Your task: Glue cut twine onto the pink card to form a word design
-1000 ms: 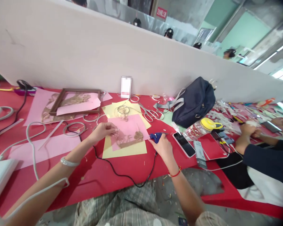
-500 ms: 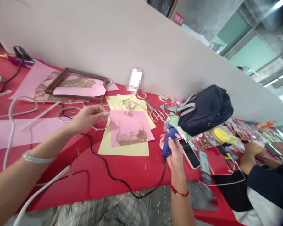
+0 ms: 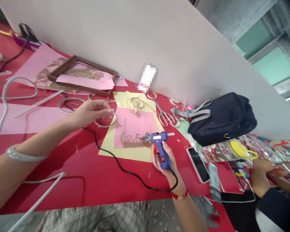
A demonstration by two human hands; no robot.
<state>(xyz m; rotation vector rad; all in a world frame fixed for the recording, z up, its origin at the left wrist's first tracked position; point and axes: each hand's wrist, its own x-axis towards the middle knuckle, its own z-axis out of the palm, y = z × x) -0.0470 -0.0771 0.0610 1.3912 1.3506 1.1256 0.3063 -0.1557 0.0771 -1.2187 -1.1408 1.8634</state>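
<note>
Glue gun (image 3: pixel 159 139), blue, gripped in right hand (image 3: pixel 163 164), fingers wrapped round the handle, nozzle over twine lettering (image 3: pixel 131 139) on pink paper (image 3: pixel 132 124), which lies on yellow paper (image 3: pixel 111 151), mid-tabletop (image 3: pixel 62 193). Left hand (image 3: pixel 90 111), fingers loosely spread, hovers just above white ring (image 3: pixel 105 125). Toward far edge: scissors (image 3: pixel 164 117), wooden frame (image 3: pixel 94 64), navy bag (image 3: pixel 222 120). Toward right edge: phone (image 3: pixel 198 164), co-worker's hands (image 3: pixel 263 174). Beyond: white partition (image 3: pixel 111 32).

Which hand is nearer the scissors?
Right. The right hand, holding a glue gun, is closer, just in front of the scissors; the left hand is farther off, well to their left.
</note>
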